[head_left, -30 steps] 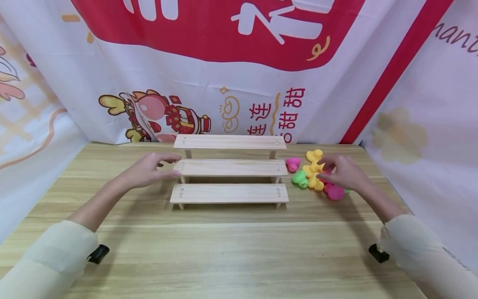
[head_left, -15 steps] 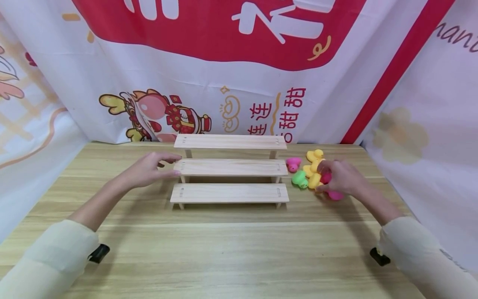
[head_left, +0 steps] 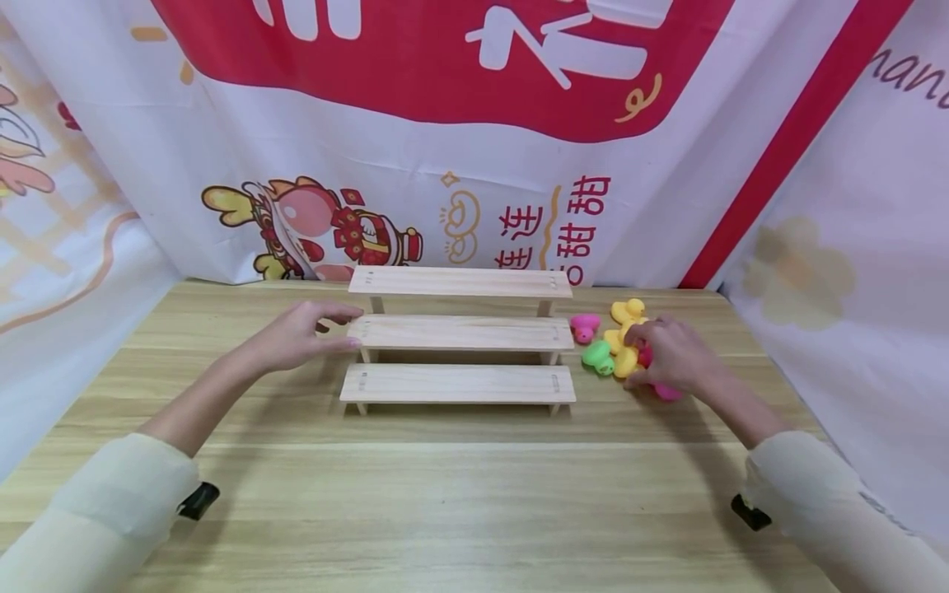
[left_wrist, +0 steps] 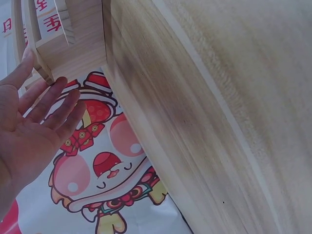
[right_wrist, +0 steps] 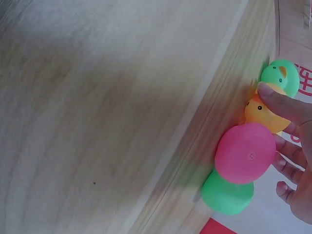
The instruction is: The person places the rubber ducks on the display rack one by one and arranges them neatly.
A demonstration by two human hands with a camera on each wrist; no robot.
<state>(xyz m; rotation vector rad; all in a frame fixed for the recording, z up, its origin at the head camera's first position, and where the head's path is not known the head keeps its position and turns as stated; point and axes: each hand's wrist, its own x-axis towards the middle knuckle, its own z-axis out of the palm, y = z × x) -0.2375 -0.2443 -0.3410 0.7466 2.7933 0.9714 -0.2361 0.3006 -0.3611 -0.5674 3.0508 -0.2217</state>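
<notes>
My left hand, at centre left, pinches the left end of the wooden stand's middle board between thumb and fingers. From the stand's front edge the tabletop stretches to the bottom of the frame. Right of centre, my right hand, partly curled, pinches a yellow duck; its far fingertips are hidden. My palm covers part of a pink duck.

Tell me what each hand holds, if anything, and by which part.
The left hand pinches the wooden stand by the left end of its middle shelf. The right hand has its thumb over a yellow duck; whether it is gripped cannot be told.
</notes>
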